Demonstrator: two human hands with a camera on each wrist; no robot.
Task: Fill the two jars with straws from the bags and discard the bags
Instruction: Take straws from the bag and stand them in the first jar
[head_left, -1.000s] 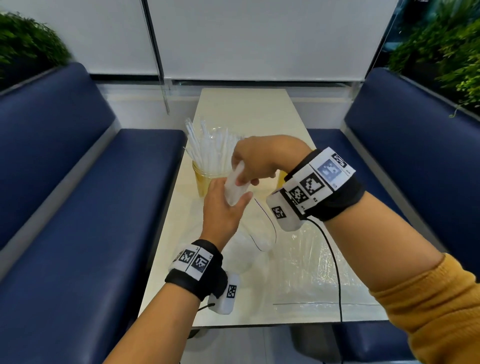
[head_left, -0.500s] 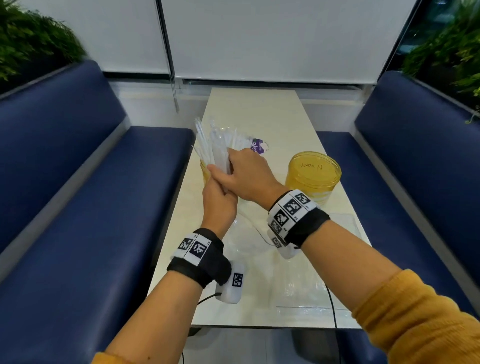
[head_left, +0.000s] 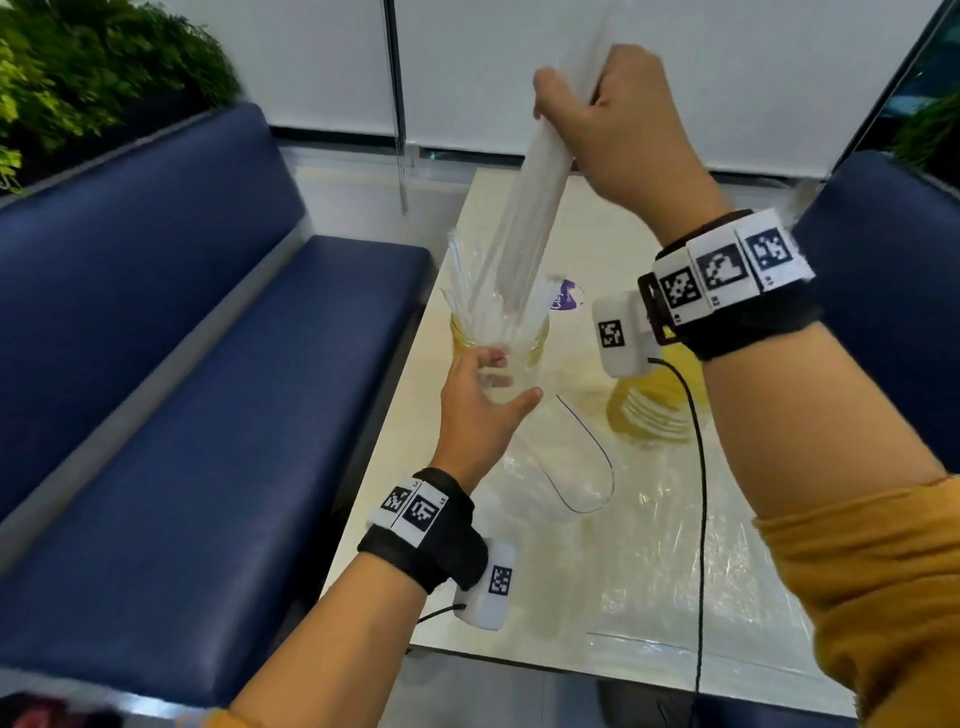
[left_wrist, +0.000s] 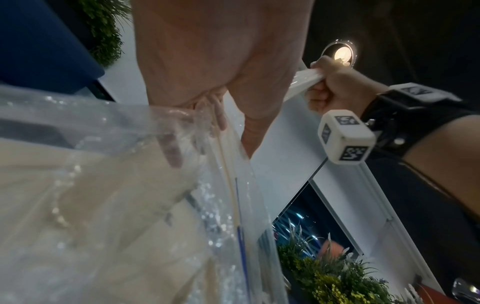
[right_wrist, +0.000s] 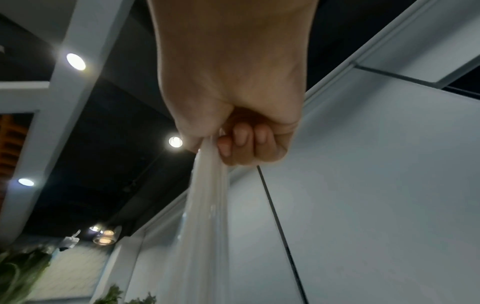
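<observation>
— Right hand (head_left: 618, 130) raised high, fist clamped on bundle of long white plastic straws (head_left: 524, 218), lower ends tipped into yellow glass jar (head_left: 498, 338) on cream table (head_left: 519, 208).
— Left hand (head_left: 480, 410)?
— Pinching clear plastic bag (head_left: 550, 467), likely holding it back. Second yellow jar (head_left: 654, 410) beside.

Clear glossy plastic bag (head_left: 561, 467), translucent straws (head_left: 524, 228), seemingly plastic amber jar (head_left: 649, 415)

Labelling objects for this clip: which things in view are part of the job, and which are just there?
In play: right hand gripping bunch of straws; left hand holding bag; left jar; right jar.
Idle: flat bag, table, benches, plants.
</observation>
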